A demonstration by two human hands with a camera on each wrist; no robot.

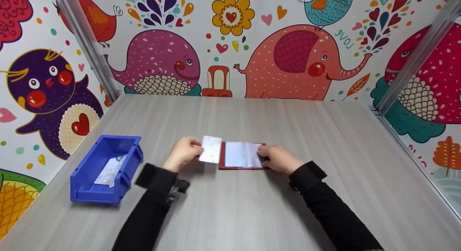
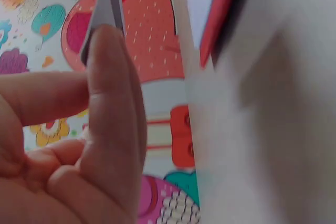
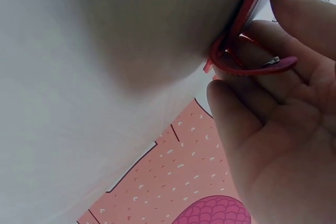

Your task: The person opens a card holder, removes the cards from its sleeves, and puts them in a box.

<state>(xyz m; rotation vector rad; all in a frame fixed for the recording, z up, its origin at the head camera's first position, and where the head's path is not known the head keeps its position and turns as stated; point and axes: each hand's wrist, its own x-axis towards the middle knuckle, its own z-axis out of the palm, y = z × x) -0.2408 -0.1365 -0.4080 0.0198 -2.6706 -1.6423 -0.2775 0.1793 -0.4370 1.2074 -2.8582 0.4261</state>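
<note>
My left hand (image 1: 184,152) pinches a white card (image 1: 210,149) upright between thumb and fingers, just left of an opened red card holder (image 1: 222,155). In the left wrist view the card (image 2: 107,6) shows nearly edge-on above the fingertips. Clear plastic sleeves (image 1: 236,154) lie spread inside the holder. My right hand (image 1: 282,158) grips the holder's right side, thumb on the sleeves. A red strap with a metal snap (image 3: 268,67) curls out by its fingers in the right wrist view.
A blue plastic bin (image 1: 77,184) stands on the table at the left, with white cards (image 1: 110,171) inside. Cartoon-printed panels (image 1: 223,45) enclose the back and sides of the table (image 1: 230,215), with metal posts (image 1: 88,45) at the corners.
</note>
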